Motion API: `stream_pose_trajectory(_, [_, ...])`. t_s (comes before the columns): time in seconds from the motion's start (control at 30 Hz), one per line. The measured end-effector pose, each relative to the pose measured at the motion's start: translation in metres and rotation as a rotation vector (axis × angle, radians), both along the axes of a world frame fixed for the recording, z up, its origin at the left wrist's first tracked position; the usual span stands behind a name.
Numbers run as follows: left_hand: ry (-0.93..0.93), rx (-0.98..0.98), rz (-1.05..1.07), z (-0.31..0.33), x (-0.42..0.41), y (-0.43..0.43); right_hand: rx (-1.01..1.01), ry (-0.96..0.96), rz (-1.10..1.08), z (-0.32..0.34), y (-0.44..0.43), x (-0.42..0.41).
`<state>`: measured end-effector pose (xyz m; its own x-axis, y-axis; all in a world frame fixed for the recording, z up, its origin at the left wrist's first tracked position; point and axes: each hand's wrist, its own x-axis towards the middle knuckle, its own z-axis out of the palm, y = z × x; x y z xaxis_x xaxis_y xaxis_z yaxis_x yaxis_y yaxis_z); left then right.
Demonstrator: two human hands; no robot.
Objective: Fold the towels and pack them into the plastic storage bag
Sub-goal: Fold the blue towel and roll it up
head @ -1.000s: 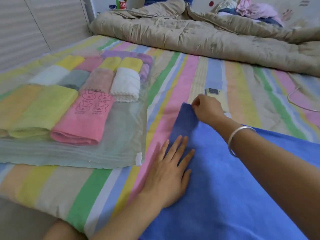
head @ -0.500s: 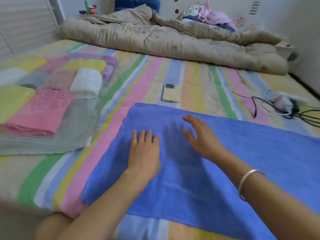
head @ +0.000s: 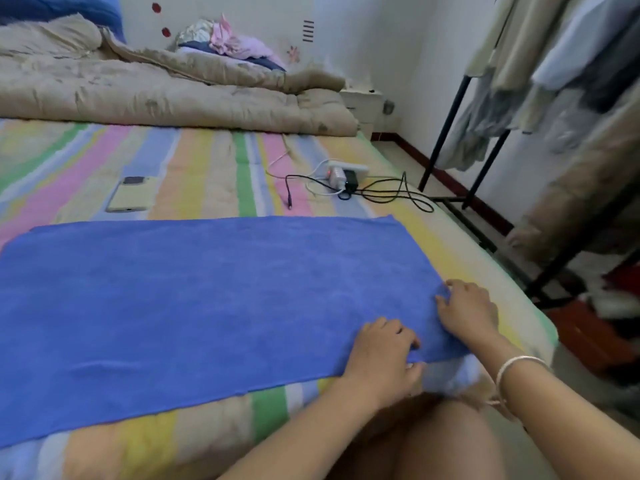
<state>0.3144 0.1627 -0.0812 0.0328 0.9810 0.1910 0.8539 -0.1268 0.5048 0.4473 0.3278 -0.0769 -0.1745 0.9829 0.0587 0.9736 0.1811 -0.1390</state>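
While the large blue terry towel (head: 207,299) lies spread flat across the pastel-striped bed sheet (head: 214,168), both hands work at its right end near the mattress edge. The left hand (head: 381,358) has its fingers curled over the towel's near right corner, thumb under the hem, pinching the cloth, and the right hand (head: 467,310), with a silver bangle (head: 516,367) on its wrist, rests just beside it with fingers bent and closed on the right edge. Beyond the towel lie a pale yellow phone (head: 130,199) and a white power strip (head: 341,173).
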Motion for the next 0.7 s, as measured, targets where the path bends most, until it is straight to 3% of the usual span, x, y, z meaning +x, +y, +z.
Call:
stream_pose_trajectory(0.1, [-0.051,-0.082,0.056,0.001,-0.001,0.009,-0.163,0.174,-0.052,0.013,0.003,0.000])
stream_pose_trajectory(0.17, [-0.250,-0.143,0.108,0.007,-0.008,0.012,-0.283,0.359,-0.057,0.025,-0.001,-0.015])
stream_pose_trajectory(0.33, [-1.249,-0.322,0.397,0.043,-0.058,0.000,-0.464,0.693,0.197,0.059,-0.045,-0.094])
stream_pose_trajectory(0.43, [-1.607,-0.367,0.590,0.052,-0.127,-0.033,-0.809,0.890,0.454,0.085,-0.090,-0.143])
stream_pose_trajectory(0.53, [-1.601,-0.413,0.719,0.046,-0.179,-0.070,-1.119,0.860,0.690,0.091,-0.118,-0.174])
stream_pose_trajectory(0.6, [-1.611,-0.447,0.711,0.038,-0.198,-0.088,-1.042,0.796,0.705,0.081,-0.119,-0.192])
stream_pose_trajectory(0.7, [-1.540,-0.494,0.750,0.031,-0.208,-0.099,-0.711,0.732,0.618,0.060,-0.101,-0.219])
